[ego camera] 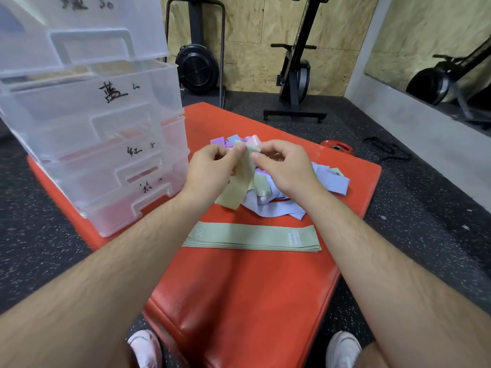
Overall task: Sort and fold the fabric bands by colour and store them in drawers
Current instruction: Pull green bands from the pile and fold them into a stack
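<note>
A pale green fabric band (pixel 237 181) hangs between my hands above the red mat (pixel 239 288). My left hand (pixel 210 168) pinches its top edge from the left, and my right hand (pixel 284 166) pinches it from the right. Under them lies a loose heap of bands (pixel 281 205), mostly light blue, with purple and pink ones (pixel 239 140) behind. Nearer to me a neat flat stack of green bands (pixel 252 239) lies across the mat. A clear plastic drawer unit (pixel 101 134) with handwritten labels stands at the mat's left.
Dark speckled rubber floor (pixel 411 221) surrounds the mat. A small red weight plate (pixel 337 147) and a black strap (pixel 385 150) lie on the floor to the right. Black exercise machines (pixel 295 75) stand by the chipboard wall behind. My white shoes (pixel 144 349) show at the bottom.
</note>
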